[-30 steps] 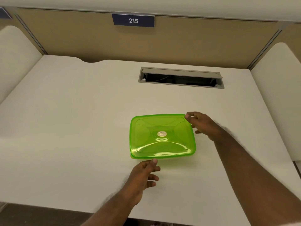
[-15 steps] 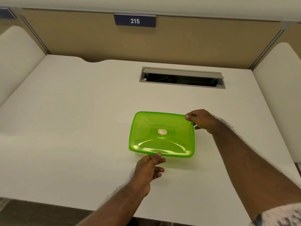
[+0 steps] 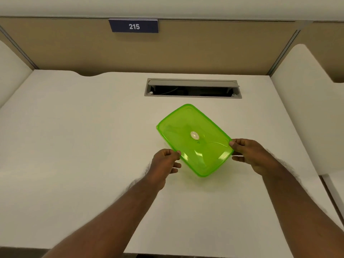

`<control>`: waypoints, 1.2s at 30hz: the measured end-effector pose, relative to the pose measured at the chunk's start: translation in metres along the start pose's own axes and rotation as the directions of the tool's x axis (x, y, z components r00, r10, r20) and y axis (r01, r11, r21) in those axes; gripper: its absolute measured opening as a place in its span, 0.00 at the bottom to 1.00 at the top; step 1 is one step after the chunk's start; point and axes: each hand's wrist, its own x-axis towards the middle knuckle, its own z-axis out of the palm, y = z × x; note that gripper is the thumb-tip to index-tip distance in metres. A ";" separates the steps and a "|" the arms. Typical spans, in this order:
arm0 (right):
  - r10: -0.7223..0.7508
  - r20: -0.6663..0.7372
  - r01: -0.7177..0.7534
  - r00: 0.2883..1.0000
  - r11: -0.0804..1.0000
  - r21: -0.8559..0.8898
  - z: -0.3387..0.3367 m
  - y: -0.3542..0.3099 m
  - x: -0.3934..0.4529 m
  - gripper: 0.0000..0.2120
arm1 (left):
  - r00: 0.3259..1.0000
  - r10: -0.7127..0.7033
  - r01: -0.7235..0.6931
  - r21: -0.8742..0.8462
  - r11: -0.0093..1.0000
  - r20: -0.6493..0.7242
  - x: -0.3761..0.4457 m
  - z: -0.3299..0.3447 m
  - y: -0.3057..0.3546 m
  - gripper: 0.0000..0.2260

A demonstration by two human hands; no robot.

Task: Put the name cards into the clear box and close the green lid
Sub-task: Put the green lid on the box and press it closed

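A green translucent lid (image 3: 194, 139) with a small white round knob at its centre covers the box, which stays hidden beneath it. The box sits turned diagonally on the white desk (image 3: 74, 146). My left hand (image 3: 164, 163) pinches the lid's near-left edge with thumb and curled fingers. My right hand (image 3: 247, 153) grips the lid's right corner, thumb on top. No name cards show anywhere.
A grey cable hatch (image 3: 192, 88) stands open in the desk just behind the box. A tan partition with a "215" sign (image 3: 134, 26) closes off the back. White side panels (image 3: 307, 90) flank the desk left and right.
The lidded box has turned clockwise to a diagonal and shifted slightly right. Both hands moved from light touches at its edges to gripping the lid rim.
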 end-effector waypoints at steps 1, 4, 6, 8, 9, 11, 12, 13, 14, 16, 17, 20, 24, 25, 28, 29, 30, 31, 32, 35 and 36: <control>0.010 -0.023 -0.009 1.000 0.999 0.049 -0.005 0.003 -0.003 0.06 | 1.000 0.011 -0.011 0.012 1.000 0.015 0.006 0.007 0.006 0.06; 0.038 -0.085 -0.019 0.996 0.977 0.213 -0.017 0.009 -0.010 0.05 | 0.998 0.028 -0.030 0.037 0.999 0.050 0.025 0.031 0.027 0.06; 0.051 -0.132 -0.007 0.990 0.949 0.315 -0.023 0.013 -0.013 0.04 | 0.997 0.035 -0.039 0.061 0.997 0.067 0.039 0.048 0.039 0.05; 0.065 -0.187 0.013 0.980 0.922 0.388 -0.028 0.015 -0.015 0.04 | 0.995 0.032 -0.040 0.080 0.996 0.090 0.051 0.064 0.049 0.02; 0.075 -0.212 0.020 0.974 0.911 0.412 -0.030 0.016 -0.014 0.03 | 0.994 0.025 -0.034 0.083 0.996 0.105 0.057 0.072 0.054 0.01; 0.088 -0.257 0.038 0.962 0.894 0.447 -0.035 0.016 -0.012 0.03 | 0.990 0.003 -0.016 0.090 0.996 0.138 0.069 0.086 0.060 0.08; 0.090 -0.276 0.050 0.957 0.884 0.464 -0.036 0.016 -0.011 0.03 | 0.988 -0.007 -0.007 0.094 0.996 0.152 0.073 0.091 0.063 0.12; 0.093 -0.292 0.063 0.952 0.874 0.481 -0.036 0.016 -0.009 0.03 | 0.987 -0.015 -0.001 0.096 0.995 0.160 0.077 0.096 0.066 0.15; 0.097 -0.309 0.074 0.946 0.864 0.497 -0.037 0.016 -0.007 0.03 | 0.986 -0.020 0.005 0.089 0.996 0.165 0.081 0.101 0.068 0.17; 0.109 -0.334 0.087 0.936 0.849 0.521 -0.038 0.016 -0.002 0.04 | 0.985 -0.029 0.018 0.064 0.998 0.171 0.088 0.112 0.072 0.19; 0.118 -0.344 0.088 0.932 0.844 0.529 -0.039 0.016 0.000 0.04 | 0.985 -0.030 0.021 0.056 0.998 0.171 0.089 0.116 0.074 0.19; 0.143 -0.364 0.089 0.920 0.830 0.550 -0.041 0.017 0.007 0.04 | 0.987 -0.030 0.024 0.042 0.999 0.160 0.096 0.127 0.076 0.21; 0.158 -0.387 0.088 0.909 0.832 0.548 -0.042 0.020 0.015 0.03 | 0.989 -0.023 0.014 0.056 0.998 0.146 0.105 0.134 0.075 0.24; 0.160 -0.381 0.086 0.910 0.829 0.553 -0.043 0.020 0.016 0.03 | 0.990 -0.027 0.017 0.071 0.997 0.137 0.106 0.135 0.075 0.24; 0.148 -0.387 0.090 0.910 0.841 0.533 -0.045 0.022 0.020 0.09 | 0.992 -0.020 0.005 0.115 0.993 0.128 0.106 0.136 0.074 0.23; 0.146 -0.383 0.084 0.912 0.848 0.524 -0.046 0.022 0.019 0.10 | 0.992 -0.016 -0.003 0.146 0.989 0.125 0.104 0.136 0.075 0.23; 0.148 -0.375 0.070 0.915 0.857 0.511 -0.047 0.023 0.019 0.11 | 0.992 -0.010 -0.011 0.165 0.986 0.125 0.104 0.135 0.075 0.21; 0.159 -0.367 0.046 0.917 0.870 0.491 -0.049 0.022 0.018 0.12 | 0.993 -0.007 -0.015 0.193 0.981 0.116 0.102 0.135 0.077 0.18; 0.162 -0.363 0.025 0.918 0.888 0.459 -0.050 0.022 0.017 0.14 | 0.994 0.013 -0.036 0.209 0.977 0.109 0.103 0.135 0.078 0.13; 0.135 -0.446 -0.047 0.885 0.978 0.203 -0.052 0.020 0.014 0.21 | 0.994 0.044 -0.077 0.339 0.938 0.103 0.098 0.133 0.084 0.14; 0.078 -0.504 -0.034 0.860 0.995 0.096 -0.053 0.020 0.014 0.23 | 0.993 0.064 -0.099 0.390 0.916 0.100 0.100 0.131 0.083 0.20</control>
